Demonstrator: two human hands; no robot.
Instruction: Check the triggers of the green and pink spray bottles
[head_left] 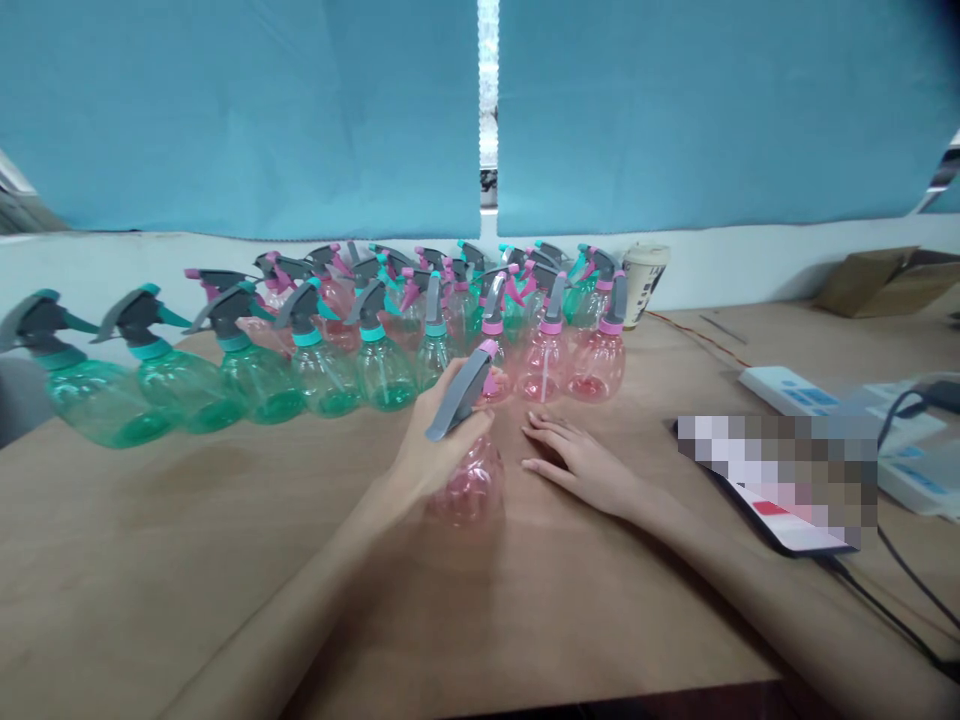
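My left hand (439,440) is closed round the neck of a clear pink spray bottle (472,490) with a grey and pink trigger head. The bottle is close to the table in front of the rows; whether its base touches the wood I cannot tell. Just right of it, my right hand (574,455) lies palm down with its fingers stretched out and nothing in them. Beyond my hands stands a front row of spray bottles: several green ones (386,375) to the left and middle, and pink ones (598,365) on the right. More bottles crowd behind, partly hidden.
A paper cup (645,285) stands at the right end of the bottles. Farther right are a phone (772,490) with a cable, white power strips (795,390) and an open cardboard box (889,280). A blue curtain (240,120) hangs behind the wooden table (150,580).
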